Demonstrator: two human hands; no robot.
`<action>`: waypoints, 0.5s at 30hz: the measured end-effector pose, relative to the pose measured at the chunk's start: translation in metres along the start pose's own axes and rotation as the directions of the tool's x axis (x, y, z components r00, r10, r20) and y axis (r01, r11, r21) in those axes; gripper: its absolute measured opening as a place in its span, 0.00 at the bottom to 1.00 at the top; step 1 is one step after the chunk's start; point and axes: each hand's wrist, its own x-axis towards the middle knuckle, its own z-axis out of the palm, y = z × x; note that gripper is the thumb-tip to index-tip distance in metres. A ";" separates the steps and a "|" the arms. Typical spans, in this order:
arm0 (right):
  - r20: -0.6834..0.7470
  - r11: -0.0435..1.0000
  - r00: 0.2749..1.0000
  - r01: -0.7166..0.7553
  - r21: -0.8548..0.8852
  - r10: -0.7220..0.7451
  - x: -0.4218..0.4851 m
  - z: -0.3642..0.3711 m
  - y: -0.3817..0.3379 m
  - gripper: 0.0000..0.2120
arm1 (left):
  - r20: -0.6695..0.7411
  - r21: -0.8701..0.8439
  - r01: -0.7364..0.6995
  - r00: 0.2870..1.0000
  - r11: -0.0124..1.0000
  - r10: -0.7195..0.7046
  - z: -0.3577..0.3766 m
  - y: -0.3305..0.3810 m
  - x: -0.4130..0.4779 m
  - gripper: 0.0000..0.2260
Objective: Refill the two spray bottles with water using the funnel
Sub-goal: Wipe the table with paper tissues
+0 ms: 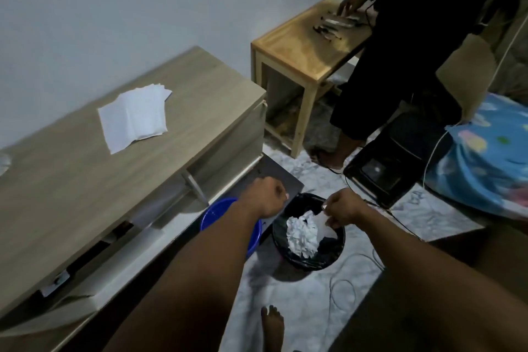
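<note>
No spray bottle or funnel shows in the head view. My right hand (344,211) pinches a white tissue (323,220) right over a black bin (337,251) on the floor, which holds crumpled white paper (301,236). My left hand (265,197) hangs to the left of the bin with its fingers curled closed, and nothing visible in it. Under my left forearm a blue basin (213,213) stands on the floor beside the cabinet.
A long wooden cabinet (85,180) on the left carries a stack of white tissues (134,117). Behind it stands a small wooden table (297,46) where another person (414,51) handles objects. A black device (385,168), cables and a blue bed cover (485,163) lie at right.
</note>
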 end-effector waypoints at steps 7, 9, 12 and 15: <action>-0.156 0.991 0.984 0.074 -0.115 -0.091 0.025 -0.002 0.014 0.03 | 0.054 -0.006 0.043 0.998 0.999 -0.042 0.016 -0.008 0.017 0.09; -0.203 0.987 0.973 0.080 -0.141 -0.108 0.034 -0.007 0.015 0.04 | 0.051 -0.004 0.050 0.997 0.999 -0.050 0.016 -0.008 0.020 0.08; -0.163 0.988 0.984 0.040 -0.151 -0.065 0.040 -0.015 0.013 0.05 | 0.041 -0.004 0.052 0.998 0.999 -0.052 0.015 -0.005 0.023 0.08; -0.016 0.980 0.999 -0.042 -0.193 0.040 0.037 -0.019 0.008 0.21 | 0.039 -0.014 0.048 0.998 0.999 -0.047 0.013 -0.002 0.026 0.10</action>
